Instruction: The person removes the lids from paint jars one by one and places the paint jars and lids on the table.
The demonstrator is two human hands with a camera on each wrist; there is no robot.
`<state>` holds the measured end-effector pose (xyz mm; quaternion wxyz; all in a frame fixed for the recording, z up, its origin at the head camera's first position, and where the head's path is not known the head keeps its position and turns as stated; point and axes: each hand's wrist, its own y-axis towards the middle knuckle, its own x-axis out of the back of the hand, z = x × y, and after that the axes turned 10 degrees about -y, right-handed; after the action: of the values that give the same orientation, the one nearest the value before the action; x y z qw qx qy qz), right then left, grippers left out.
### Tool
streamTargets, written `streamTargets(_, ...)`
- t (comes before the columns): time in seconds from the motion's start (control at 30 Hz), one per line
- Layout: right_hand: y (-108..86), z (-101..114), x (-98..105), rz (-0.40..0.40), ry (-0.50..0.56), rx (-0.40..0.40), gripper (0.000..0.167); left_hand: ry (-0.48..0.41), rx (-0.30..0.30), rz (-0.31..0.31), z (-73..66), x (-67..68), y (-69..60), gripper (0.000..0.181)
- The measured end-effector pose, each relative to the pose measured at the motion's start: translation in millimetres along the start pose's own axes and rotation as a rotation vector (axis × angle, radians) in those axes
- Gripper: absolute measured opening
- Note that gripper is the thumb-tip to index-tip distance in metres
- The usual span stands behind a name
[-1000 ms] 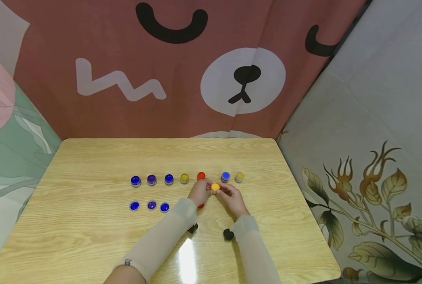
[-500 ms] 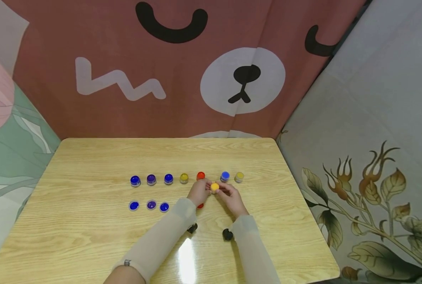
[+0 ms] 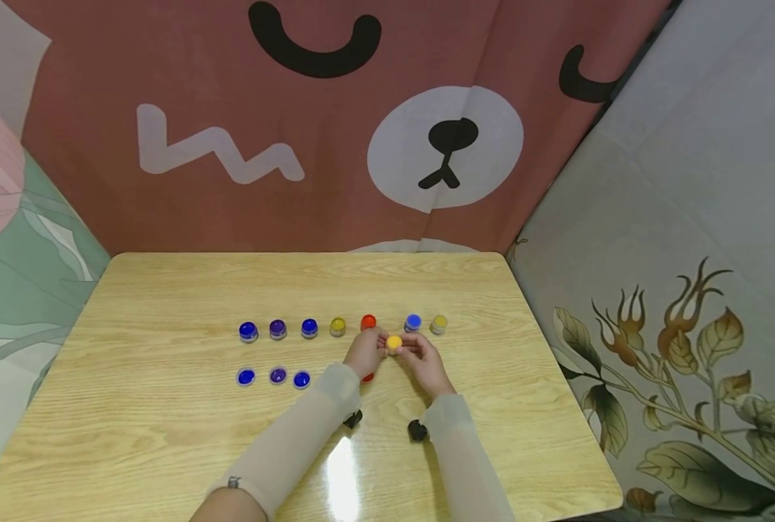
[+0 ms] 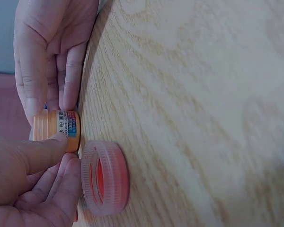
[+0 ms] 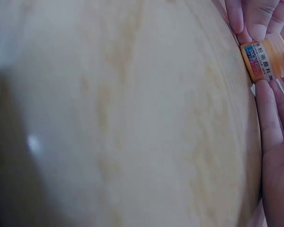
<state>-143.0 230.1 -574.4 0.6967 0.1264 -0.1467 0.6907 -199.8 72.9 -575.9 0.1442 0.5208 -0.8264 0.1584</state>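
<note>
A small orange paint jar (image 3: 394, 345) with a printed label stands between both hands, its base on or close to the table. The left hand (image 3: 364, 353) pinches the jar's side, its thumb across the label (image 4: 61, 126) in the left wrist view. From the other side the right hand (image 3: 428, 365) has its thumb and fingers at the jar's ribbed lid (image 5: 276, 49). Beside the left hand a red-filled lid (image 4: 106, 179) lies on the table, mostly covered by that hand in the head view. Just behind is an uncapped red jar (image 3: 368, 322), partly hidden.
A row of paint jars runs across the table (image 3: 165, 420): blue (image 3: 248, 332), purple (image 3: 278, 330), blue (image 3: 309, 328) and yellow (image 3: 338, 326) on the left, light blue (image 3: 413, 322) and yellow (image 3: 438, 324) on the right. Several lids (image 3: 278, 375) lie in front of the left jars.
Both hands stay around the orange jar in nearly the same place. Only a slight shift of the whole head view shows.
</note>
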Motion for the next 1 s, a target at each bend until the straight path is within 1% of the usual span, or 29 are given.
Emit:
streamTargets(0.1,-0.4,1.2,0.7,0.013,-0.004,0.000,0.032,0.000,0.001,0.001,-0.1,0.0,-0.2,0.022)
streamTargets(0.27,0.9,-1.2,0.3,0.029,-0.041,0.023,0.037,0.005,-0.003,0.005,0.6,0.4,-0.8,0.022)
streamTargets(0.37,5.7,-12.4,-2.8,0.013,-0.037,0.026,0.038,0.004,-0.001,0.002,0.9,0.6,-0.7,0.022)
streamTargets(0.5,12.8,-29.5,-7.8,-0.014,-0.011,-0.001,0.033,-0.001,0.008,-0.003,0.8,0.3,-0.2,0.022)
streamTargets(0.6,14.3,-34.0,-9.5,-0.029,-0.014,-0.014,0.029,-0.008,0.008,-0.004,0.8,-0.2,0.1,0.023)
streamTargets(0.8,13.3,-35.1,-9.5,-0.039,-0.045,0.005,0.030,-0.014,0.000,-0.006,1.6,-0.8,0.3,0.024)
streamTargets(0.93,12.7,-31.7,-9.2,-0.024,-0.040,-0.006,0.036,-0.012,-0.006,-0.006,1.9,-1.2,-0.1,0.024)
streamTargets(1.0,10.8,-25.6,-8.3,-0.014,-0.037,-0.007,0.040,-0.009,-0.004,-0.004,2.1,-1.5,-0.2,0.025)
